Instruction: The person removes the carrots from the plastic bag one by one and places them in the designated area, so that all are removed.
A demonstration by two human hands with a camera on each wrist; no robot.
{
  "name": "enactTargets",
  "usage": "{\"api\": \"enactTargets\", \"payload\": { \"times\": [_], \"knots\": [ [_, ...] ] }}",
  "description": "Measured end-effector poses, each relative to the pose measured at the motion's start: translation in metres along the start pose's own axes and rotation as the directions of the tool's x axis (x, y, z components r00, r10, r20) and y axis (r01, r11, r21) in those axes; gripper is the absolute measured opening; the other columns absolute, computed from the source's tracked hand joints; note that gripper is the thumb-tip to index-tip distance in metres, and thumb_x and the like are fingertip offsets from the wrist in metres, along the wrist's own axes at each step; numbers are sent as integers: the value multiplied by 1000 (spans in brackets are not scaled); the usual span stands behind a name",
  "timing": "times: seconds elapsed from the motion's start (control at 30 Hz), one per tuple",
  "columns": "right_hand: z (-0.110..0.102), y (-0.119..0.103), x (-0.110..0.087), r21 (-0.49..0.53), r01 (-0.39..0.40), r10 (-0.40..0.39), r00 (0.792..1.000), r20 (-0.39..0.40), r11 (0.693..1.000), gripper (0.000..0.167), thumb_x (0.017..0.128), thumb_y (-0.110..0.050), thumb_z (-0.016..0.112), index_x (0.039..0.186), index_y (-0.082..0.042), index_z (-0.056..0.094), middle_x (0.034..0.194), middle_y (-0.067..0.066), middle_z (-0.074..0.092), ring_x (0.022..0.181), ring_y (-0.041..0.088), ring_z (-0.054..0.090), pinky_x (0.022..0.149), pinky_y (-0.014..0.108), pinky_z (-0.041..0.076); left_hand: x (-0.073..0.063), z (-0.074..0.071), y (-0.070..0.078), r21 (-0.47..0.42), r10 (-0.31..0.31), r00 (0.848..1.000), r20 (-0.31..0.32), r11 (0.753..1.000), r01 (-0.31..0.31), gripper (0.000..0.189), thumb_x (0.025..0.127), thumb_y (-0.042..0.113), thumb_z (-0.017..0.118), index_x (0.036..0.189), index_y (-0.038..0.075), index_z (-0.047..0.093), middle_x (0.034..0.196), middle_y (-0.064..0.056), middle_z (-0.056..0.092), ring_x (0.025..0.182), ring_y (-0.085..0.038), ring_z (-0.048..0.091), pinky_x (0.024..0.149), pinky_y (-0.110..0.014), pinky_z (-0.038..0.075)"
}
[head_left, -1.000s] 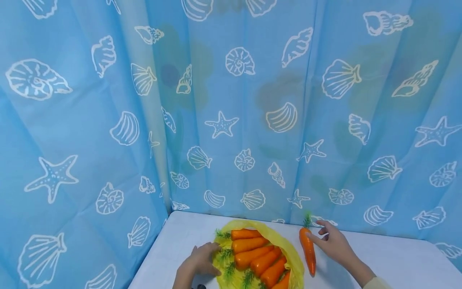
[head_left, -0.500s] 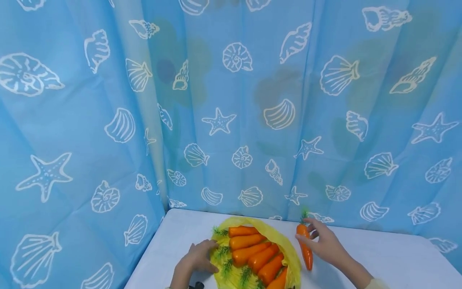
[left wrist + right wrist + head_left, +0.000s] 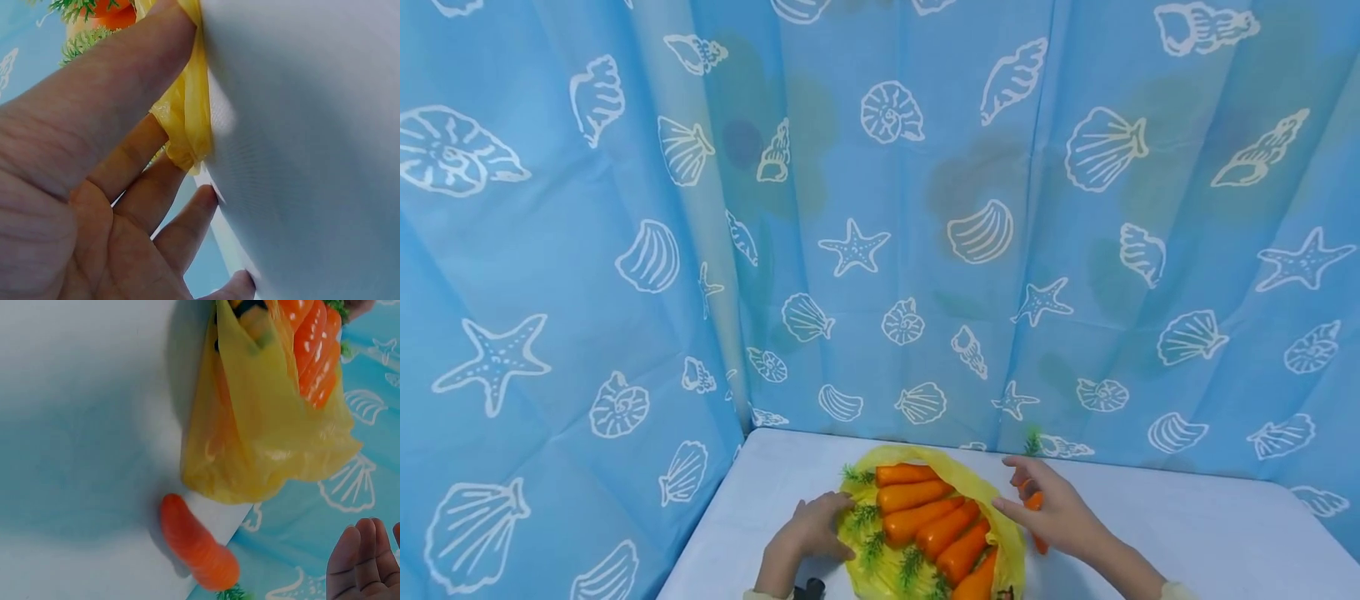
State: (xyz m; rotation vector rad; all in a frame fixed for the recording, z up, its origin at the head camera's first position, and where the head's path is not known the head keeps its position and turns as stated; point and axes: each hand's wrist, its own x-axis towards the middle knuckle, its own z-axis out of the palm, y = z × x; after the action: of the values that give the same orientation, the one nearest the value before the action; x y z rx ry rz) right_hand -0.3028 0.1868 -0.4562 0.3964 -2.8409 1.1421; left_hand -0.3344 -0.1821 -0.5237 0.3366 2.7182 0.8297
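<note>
Presently: one right hand (image 3: 1060, 512), empty, fingers extended and clear of both carrot and bag in the right wrist view. One loose carrot (image 3: 197, 540), orange with a green top, lying on the table (image 3: 797, 467) just beside the bag, partly hidden behind the right hand in the head view. One yellow bag (image 3: 1011, 554), crumpled, mouth gaping. Six bagged carrots (image 3: 921, 518) showing inside, green tops toward the left hand (image 3: 816, 527), which rests spread against the bag's edge and appears not to clench it. Change noted: right hand, half a second ago over the loose carrot, now shifted toward the bag's rim; loose carrot unmoved. Significance, as judged: that carrot is set down outside the bag, leaving the right hand free.
</note>
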Motion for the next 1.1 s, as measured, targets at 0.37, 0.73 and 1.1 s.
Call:
{"api": "enactTargets", "payload": {
  "times": [0.37, 0.73, 1.1],
  "knots": [
    [9, -9, -8, 46, 111, -116, 988, 107, 993, 60, 87, -45, 72, 134, -11, 54, 104, 6, 61, 85, 14, 61, 59, 23, 52, -3, -3, 3, 19, 27, 1000, -11, 999, -27, 66, 71, 22, 89, 129, 7, 63, 142, -17, 55, 136, -44, 44, 113, -75, 15],
    [23, -11, -17, 119, 93, -115, 974, 197, 989, 61, 89, -43, 71, 136, -9, 52, 109, 10, 62, 89, 20, 62, 61, 24, 55, -1, 0, 1, 8, 28, 1000, -7, 1000, -28, 65, 70, 21, 89, 129, 6, 63, 142, -17, 55, 136, -44, 43, 113, -76, 14],
    [44, -8, -24, 216, 88, -147, 950, 275, 972, 53, 92, -33, 70, 135, -5, 54, 108, 7, 64, 93, 19, 62, 79, 32, 58, -1, 0, 2, 3, 12, 1000, -12, 1000, -12, 65, 70, 21, 89, 129, 7, 63, 142, -17, 55, 137, -44, 43, 113, -75, 14]
  ]
}}
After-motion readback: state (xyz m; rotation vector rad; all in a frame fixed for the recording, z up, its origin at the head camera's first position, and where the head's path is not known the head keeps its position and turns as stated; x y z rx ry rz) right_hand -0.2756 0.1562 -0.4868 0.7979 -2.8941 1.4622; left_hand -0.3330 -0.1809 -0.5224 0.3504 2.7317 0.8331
